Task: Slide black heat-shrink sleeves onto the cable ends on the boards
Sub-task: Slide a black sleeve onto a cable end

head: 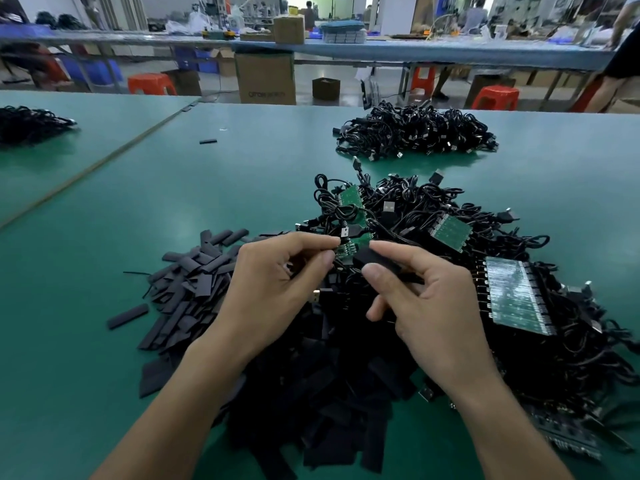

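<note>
Black heat-shrink sleeve (375, 260), pinched in the right hand (426, 306), sits just beside a small green board (347, 251) pinched by the left hand (277, 282). Loose sleeves (194, 282) lie beneath both hands; print on a cardboard box (265, 74) far beyond them is unreadable.

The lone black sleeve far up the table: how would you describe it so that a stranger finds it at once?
Start at the green table and find the far cable pile on the right, near its back edge. Look left of that pile, towards the diagonal seam: the sleeve lies flat there. Unlike the sleeves in the near heap, it lies alone on bare mat.
</note>
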Demonstrator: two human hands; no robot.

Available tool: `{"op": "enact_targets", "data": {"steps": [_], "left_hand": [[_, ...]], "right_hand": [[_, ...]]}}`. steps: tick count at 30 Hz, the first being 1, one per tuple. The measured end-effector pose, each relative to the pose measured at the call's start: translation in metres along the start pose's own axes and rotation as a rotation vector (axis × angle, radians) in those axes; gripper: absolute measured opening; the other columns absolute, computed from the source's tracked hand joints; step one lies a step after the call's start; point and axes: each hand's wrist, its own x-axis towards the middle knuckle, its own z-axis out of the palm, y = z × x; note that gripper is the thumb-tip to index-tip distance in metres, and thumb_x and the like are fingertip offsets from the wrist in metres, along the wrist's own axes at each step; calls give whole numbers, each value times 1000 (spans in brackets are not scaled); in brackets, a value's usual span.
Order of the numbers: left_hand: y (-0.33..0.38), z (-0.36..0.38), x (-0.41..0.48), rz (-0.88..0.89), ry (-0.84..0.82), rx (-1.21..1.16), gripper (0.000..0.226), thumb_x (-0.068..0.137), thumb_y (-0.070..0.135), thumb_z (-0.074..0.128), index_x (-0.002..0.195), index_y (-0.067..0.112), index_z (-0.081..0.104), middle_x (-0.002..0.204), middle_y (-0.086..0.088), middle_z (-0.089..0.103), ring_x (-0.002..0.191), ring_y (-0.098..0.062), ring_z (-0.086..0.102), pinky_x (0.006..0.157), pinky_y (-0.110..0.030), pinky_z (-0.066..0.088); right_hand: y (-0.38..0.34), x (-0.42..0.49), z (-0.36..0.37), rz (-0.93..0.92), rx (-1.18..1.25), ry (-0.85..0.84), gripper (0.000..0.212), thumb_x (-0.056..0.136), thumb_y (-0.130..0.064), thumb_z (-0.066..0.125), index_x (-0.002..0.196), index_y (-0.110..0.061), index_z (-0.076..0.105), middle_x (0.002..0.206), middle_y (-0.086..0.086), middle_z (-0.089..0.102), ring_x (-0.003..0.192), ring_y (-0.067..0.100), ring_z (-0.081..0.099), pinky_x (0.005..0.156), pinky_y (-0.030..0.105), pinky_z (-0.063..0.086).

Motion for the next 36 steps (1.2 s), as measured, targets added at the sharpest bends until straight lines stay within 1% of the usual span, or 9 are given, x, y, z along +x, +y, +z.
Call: {"op": "enact_targets", "data": {"steps": [4,8,11,14,16,18,22,30,36], "left_hand": [[2,0,-1,2,-1,29,15,93,13,68,105,18,77,87,6,76,53,11,50,54,-1,33],[3,-1,0,-43,28,-5,14,92,16,68,101,22,77,70,13,70,55,3,56,54,-3,34],[2,0,1,-104,34,-70,18,92,16,70,97,33,75,79,10,75,71,-11,70,61,-14,47],[2,0,1,-108,31,-76,25,92,13,71,94,38,73,80,9,75,72,-13,70,63,-14,49],[2,-1,1,-97,27,-70,28,91,14,70,93,42,71,81,10,75,70,-10,69,61,-11,47],[1,-1,1,-99,20,-84,24,92,15,70,94,39,72,78,11,74,64,-5,65,58,-7,41],[-2,0,0,-115,13,-103,17,93,16,68,98,29,77,75,7,73,59,0,60,54,-5,37],[0,1,-1,-92,7,-96,18,93,10,68,98,25,77,72,6,71,46,5,48,48,-1,31],[2,2,-1,-98,-7,-89,18,94,10,68,98,25,77,73,3,72,49,4,49,51,-3,32]], "right_hand": [[1,-4,4,2,23,34,28,88,-36,69,116,-35,66,59,-1,70,39,4,56,45,8,39],[-3,-10,13,4,126,78,20,95,-28,66,113,-37,65,61,0,72,33,13,56,35,18,40],[-11,-13,23,-15,241,79,20,96,-18,66,111,-32,65,75,-3,74,54,19,71,36,23,49],[-15,-13,28,-47,296,88,19,97,-15,64,113,-25,67,76,-1,74,66,18,74,45,27,56],[-15,-12,28,-101,262,123,18,97,-18,64,113,-25,67,75,-2,73,68,16,74,53,25,59],[-12,-8,24,-163,95,177,19,96,-23,65,115,-23,69,74,-6,73,70,9,73,61,18,57],[-3,-2,9,-184,-168,223,25,94,-28,65,118,-22,70,75,-13,71,69,0,69,63,15,55],[2,-4,6,-203,-203,184,19,93,-17,69,111,-20,73,79,-12,71,66,-4,67,61,7,50],[1,-3,7,-211,-209,173,17,93,-15,69,108,-20,73,80,-10,71,66,-3,68,60,7,49]]}}
